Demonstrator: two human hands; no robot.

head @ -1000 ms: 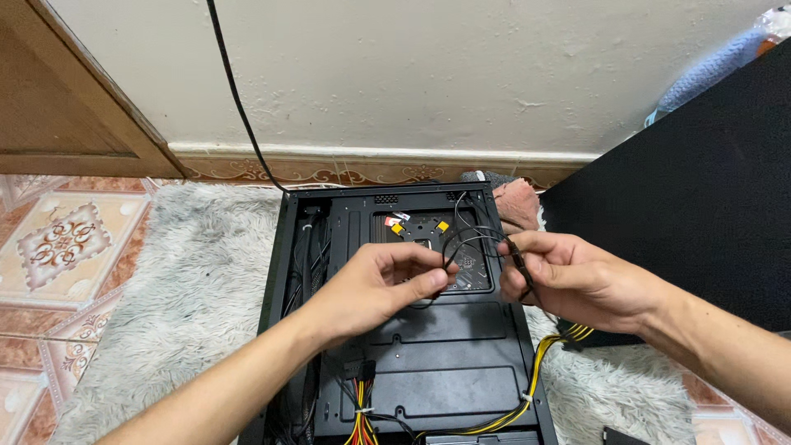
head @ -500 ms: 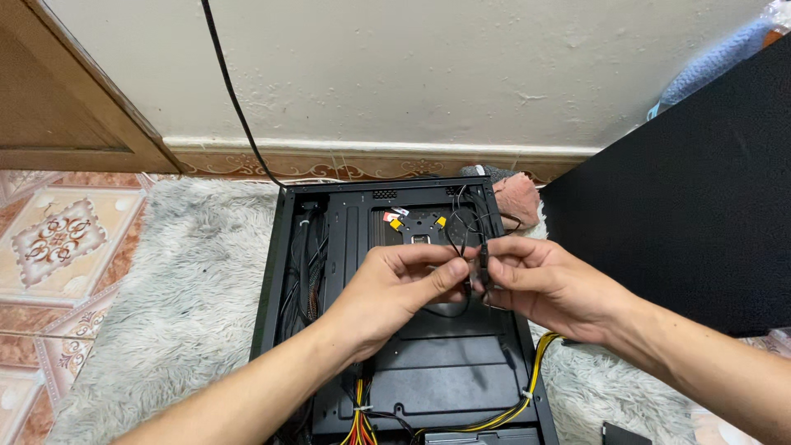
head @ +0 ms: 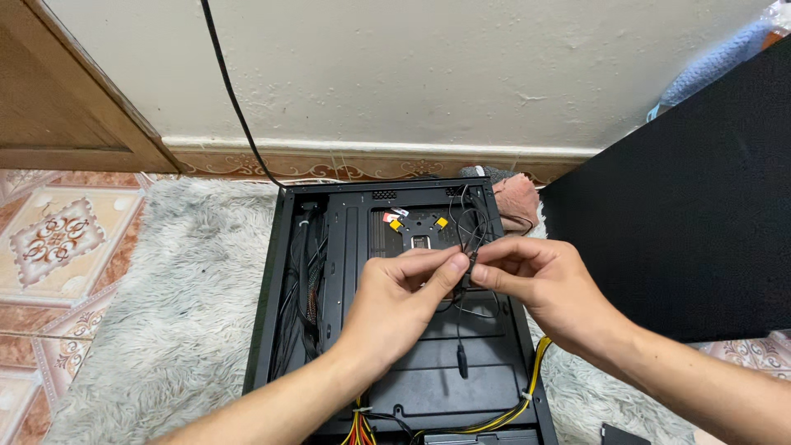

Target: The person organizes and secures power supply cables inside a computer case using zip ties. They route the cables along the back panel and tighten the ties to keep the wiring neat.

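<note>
**Hidden and cut-off items, head view**

Thin cable (head: 463, 330): pinched stretch covered by fingertips of left hand (head: 395, 301) and right hand (head: 548, 284). Both forearms cut by bottom edge. Case (head: 284, 272): near end runs off the frame; hands cover its mid panel. Yellow wires (head: 527, 395): ends out of view. Panel (head: 684, 206) clipped at right edge. Stickers near cutout too small to read.
</note>
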